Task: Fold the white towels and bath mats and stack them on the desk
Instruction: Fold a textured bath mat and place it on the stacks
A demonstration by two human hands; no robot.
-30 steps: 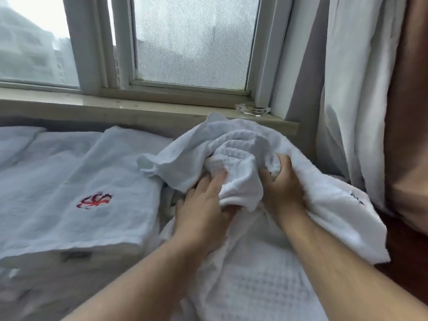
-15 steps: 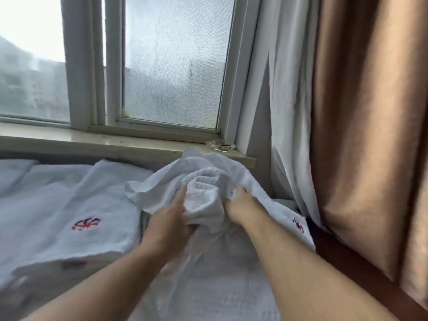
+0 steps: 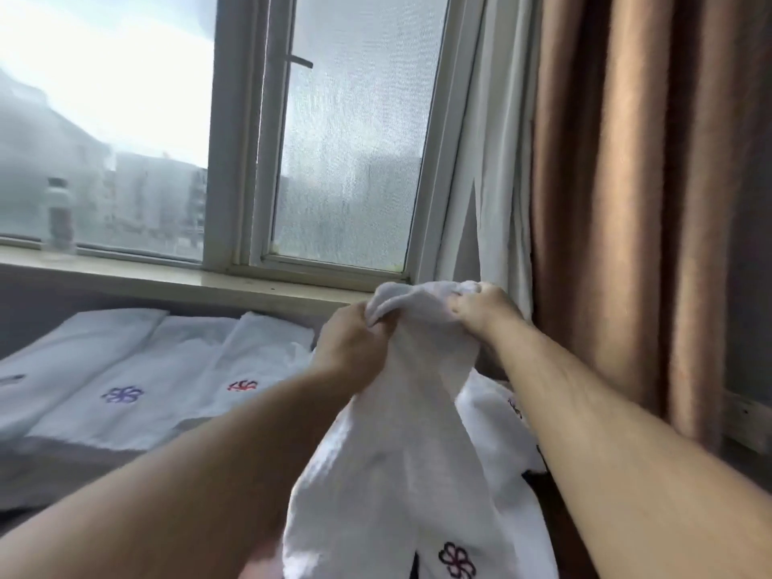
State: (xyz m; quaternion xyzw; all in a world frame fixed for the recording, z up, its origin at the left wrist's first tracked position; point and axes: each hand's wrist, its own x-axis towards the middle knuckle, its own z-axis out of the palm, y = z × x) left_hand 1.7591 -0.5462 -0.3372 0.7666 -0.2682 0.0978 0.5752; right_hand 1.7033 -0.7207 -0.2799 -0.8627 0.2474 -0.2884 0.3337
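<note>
I am holding a soft white cloth towel (image 3: 409,453) up in the middle of the frame, in front of the window corner. My left hand (image 3: 355,340) is gripping one part of its top edge. My right hand (image 3: 484,311) is pinching the edge just beside it. Both hands are closed tight on the cloth, and the rest is hanging down toward the bottom of the frame.

I think I am finding the corners and getting ready for the first fold. Next I am going to need to slide my hands apart along the edge, so the towel opens flat and does not drop.

Folded white towels with little flower marks (image 3: 125,369) are lying in a row at the lower left, under the pale window sill (image 3: 167,282). A long brown curtain (image 3: 626,202) is hanging on the right.
</note>
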